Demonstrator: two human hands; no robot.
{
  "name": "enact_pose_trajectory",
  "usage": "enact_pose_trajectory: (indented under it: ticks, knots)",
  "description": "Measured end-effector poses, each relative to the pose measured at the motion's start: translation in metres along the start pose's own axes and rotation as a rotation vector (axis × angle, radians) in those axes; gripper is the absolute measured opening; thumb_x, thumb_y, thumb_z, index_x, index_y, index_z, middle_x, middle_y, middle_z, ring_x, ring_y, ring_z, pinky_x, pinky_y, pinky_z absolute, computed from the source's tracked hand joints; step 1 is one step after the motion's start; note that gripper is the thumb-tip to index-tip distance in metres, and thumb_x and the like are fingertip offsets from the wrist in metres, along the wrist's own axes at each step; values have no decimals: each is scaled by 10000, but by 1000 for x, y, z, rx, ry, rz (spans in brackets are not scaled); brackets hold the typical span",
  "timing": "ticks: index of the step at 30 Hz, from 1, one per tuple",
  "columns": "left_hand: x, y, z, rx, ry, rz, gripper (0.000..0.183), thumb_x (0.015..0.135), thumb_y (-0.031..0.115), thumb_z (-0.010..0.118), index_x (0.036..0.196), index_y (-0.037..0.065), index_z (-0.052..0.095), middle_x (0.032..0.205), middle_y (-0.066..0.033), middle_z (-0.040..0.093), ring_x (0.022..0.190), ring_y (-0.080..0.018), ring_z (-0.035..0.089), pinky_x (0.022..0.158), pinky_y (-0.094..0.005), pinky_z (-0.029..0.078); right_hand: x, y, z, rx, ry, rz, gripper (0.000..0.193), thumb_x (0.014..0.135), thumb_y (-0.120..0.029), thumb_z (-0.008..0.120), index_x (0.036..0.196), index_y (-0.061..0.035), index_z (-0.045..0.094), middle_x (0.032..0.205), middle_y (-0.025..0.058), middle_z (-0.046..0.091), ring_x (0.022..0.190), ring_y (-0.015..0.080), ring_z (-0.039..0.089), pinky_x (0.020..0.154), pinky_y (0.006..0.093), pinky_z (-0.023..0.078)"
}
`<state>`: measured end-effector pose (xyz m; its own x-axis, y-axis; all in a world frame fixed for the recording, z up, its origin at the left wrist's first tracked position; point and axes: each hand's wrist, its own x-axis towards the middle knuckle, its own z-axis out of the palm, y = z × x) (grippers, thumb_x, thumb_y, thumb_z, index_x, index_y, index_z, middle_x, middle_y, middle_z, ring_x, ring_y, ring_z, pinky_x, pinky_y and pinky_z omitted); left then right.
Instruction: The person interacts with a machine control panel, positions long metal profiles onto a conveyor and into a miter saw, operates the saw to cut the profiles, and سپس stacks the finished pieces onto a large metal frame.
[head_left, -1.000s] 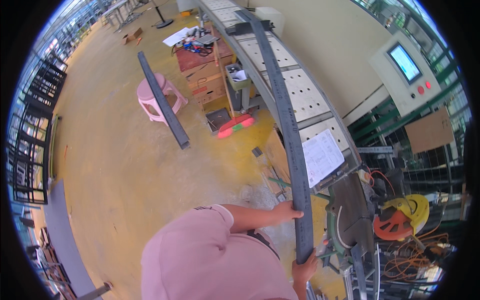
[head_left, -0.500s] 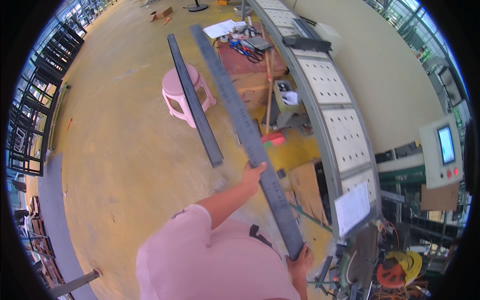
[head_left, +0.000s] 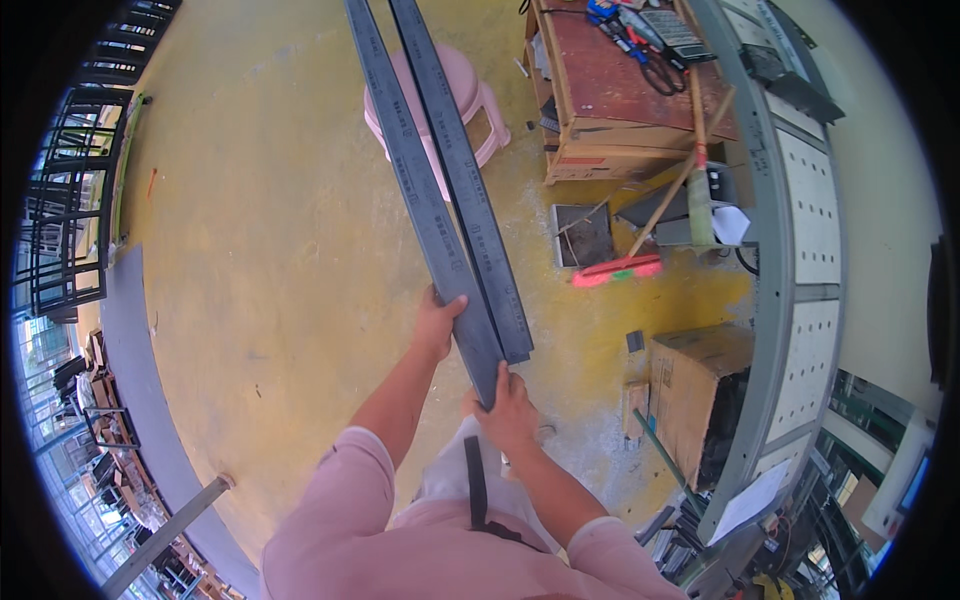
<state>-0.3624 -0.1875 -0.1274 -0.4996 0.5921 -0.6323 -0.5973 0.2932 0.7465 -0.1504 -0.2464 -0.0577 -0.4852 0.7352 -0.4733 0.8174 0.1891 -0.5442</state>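
A long dark grey profile bar [head_left: 425, 215] slants away from me, gripped in both hands. My left hand [head_left: 438, 322] wraps its left side, thumb on top. Around the near end closes my right hand [head_left: 507, 408]. Just right of it a second dark grey bar [head_left: 480, 230] lies almost parallel, resting across a pink plastic stool [head_left: 455, 85]. A thin gap parts the two bars in the middle, while their near ends sit close together. The far ends run past the upper edge of the picture.
To the right stands a reddish worktable [head_left: 625, 85] with tools on it. A red broom [head_left: 618, 270] and a dustpan [head_left: 583, 237] are beside it. A cardboard box [head_left: 695, 380] stands near the perforated conveyor [head_left: 800, 230]. Black frames [head_left: 70, 200] line the far left.
The held bar has moved left, from right of the resting bar to its left side, close above the stool. My view has turned, and my right hand has come inward.
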Motion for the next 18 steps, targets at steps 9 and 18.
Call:
enact_pose_trajectory:
  ticks: [9,18]
  knots:
    - [106,-48,-88,-48,-9,-115,584,865,-60,604,1404,-25,382,1267,-153,591,1160,-274,567,1009,-379,439,144,63,36,63,215,51,996,737,-324,816,1491,19,263,1392,253,459,1286,402,447,1058,507,354]
    - [123,-48,-86,47,6,-85,560,843,-43,621,1367,-31,424,1279,-152,585,1159,-261,569,1014,-361,428,203,118,47,960,-471,457,549,789,-23,762,1294,-3,548,1114,94,688,1000,202,650,915,339,499]
